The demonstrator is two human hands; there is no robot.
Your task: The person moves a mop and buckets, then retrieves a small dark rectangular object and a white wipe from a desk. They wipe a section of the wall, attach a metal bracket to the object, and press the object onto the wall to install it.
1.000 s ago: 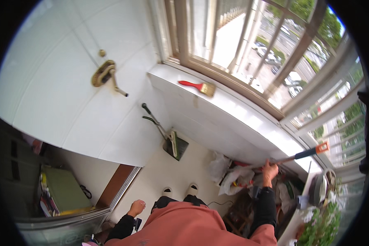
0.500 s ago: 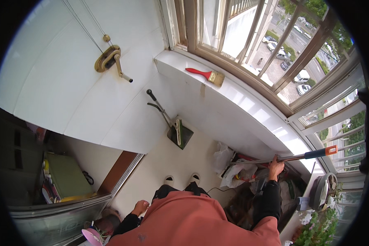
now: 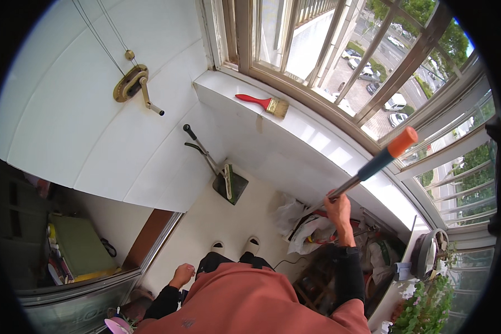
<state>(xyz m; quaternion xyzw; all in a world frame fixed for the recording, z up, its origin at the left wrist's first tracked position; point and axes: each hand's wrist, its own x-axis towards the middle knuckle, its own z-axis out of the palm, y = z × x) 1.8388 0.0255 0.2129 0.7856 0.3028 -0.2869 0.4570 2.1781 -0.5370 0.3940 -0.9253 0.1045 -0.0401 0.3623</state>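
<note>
My right hand (image 3: 338,210) is closed around a metal pole (image 3: 344,188), whose end carries a dark blue and orange grip (image 3: 385,157). That grip points up to the right, in front of the windowsill (image 3: 312,119). The pole's lower part runs toward a pile of bags; its far end I cannot make out. My left hand (image 3: 182,274) hangs low beside my body with its fingers curled in, and nothing shows in it. A red-handled paintbrush (image 3: 263,103) lies flat on the sill.
A long-handled dustpan (image 3: 236,188) with a small broom (image 3: 228,181) stands against the far wall. White plastic bags (image 3: 312,231) and clutter fill the right corner. A hand crank (image 3: 132,83) is on the left wall. Potted plants (image 3: 423,312) stand at lower right, beside the windows.
My right hand has lifted the pole and moved left; the grip end has swung up and nearer. The whole view has shifted slightly. My left hand stays low, still curled.
</note>
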